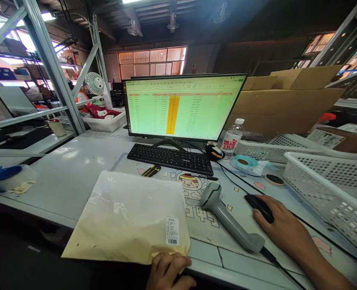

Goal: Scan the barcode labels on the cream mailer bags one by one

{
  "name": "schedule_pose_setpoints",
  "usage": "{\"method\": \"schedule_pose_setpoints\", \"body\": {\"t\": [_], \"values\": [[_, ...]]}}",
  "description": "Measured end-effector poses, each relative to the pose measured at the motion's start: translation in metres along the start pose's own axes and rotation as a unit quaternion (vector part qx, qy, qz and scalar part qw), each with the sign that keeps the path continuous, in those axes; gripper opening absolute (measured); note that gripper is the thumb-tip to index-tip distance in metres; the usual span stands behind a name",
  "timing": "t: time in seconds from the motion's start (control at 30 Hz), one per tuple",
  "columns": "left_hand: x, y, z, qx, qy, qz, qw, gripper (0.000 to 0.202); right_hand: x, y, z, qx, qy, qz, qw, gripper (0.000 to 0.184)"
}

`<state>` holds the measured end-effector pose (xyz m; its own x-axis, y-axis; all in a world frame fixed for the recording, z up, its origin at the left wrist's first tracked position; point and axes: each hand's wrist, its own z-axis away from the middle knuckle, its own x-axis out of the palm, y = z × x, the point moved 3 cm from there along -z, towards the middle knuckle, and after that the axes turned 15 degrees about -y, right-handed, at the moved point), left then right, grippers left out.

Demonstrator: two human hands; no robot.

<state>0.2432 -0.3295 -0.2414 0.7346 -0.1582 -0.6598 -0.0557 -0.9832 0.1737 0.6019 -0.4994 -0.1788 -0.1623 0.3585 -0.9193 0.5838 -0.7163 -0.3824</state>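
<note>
A cream plastic mailer bag with a small barcode label lies flat on the desk in front of me. My left hand rests curled at its near right corner, fingers closed against the bag's edge. My right hand lies over a black mouse, fingers wrapped on it. Between the hands lies a grey barcode scanner on its side, its cable running toward me. Behind them stand a black keyboard and a monitor showing a green spreadsheet.
White mesh baskets crowd the right side, with a water bottle, a label roll and a cardboard box behind. A tape dispenser sits at the left edge. Metal shelving rises at left.
</note>
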Motion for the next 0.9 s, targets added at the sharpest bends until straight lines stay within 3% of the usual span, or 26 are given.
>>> {"method": "schedule_pose_setpoints", "body": {"t": [0.1, 0.27, 0.6, 0.77, 0.83, 0.9], "values": [[0.000, 0.001, -0.003, 0.005, -0.021, -0.007, 1.000, 0.017, -0.001, -0.001, 0.001, 0.003, 0.000, 0.009, 1.000, 0.058], [-0.006, 0.001, -0.008, -0.003, 0.037, 0.029, 0.999, 0.025, 0.000, -0.001, 0.001, 0.016, -0.010, 0.019, 1.000, 0.062], [-0.003, 0.002, -0.003, -0.016, -0.013, -0.001, 1.000, 0.010, 0.001, 0.003, 0.002, 0.004, -0.002, 0.021, 1.000, 0.060], [-0.012, 0.003, -0.009, -0.020, 0.014, 0.026, 0.999, 0.010, 0.002, 0.003, 0.002, 0.001, 0.005, 0.030, 1.000, 0.058], [-0.020, 0.004, -0.014, -0.016, -0.005, 0.028, 0.999, 0.008, 0.003, 0.004, 0.002, -0.001, 0.010, 0.035, 0.999, 0.057], [-0.030, 0.006, -0.019, -0.017, -0.059, 0.025, 0.998, 0.001, 0.005, 0.007, 0.001, -0.005, 0.016, 0.040, 0.999, 0.057]]}}
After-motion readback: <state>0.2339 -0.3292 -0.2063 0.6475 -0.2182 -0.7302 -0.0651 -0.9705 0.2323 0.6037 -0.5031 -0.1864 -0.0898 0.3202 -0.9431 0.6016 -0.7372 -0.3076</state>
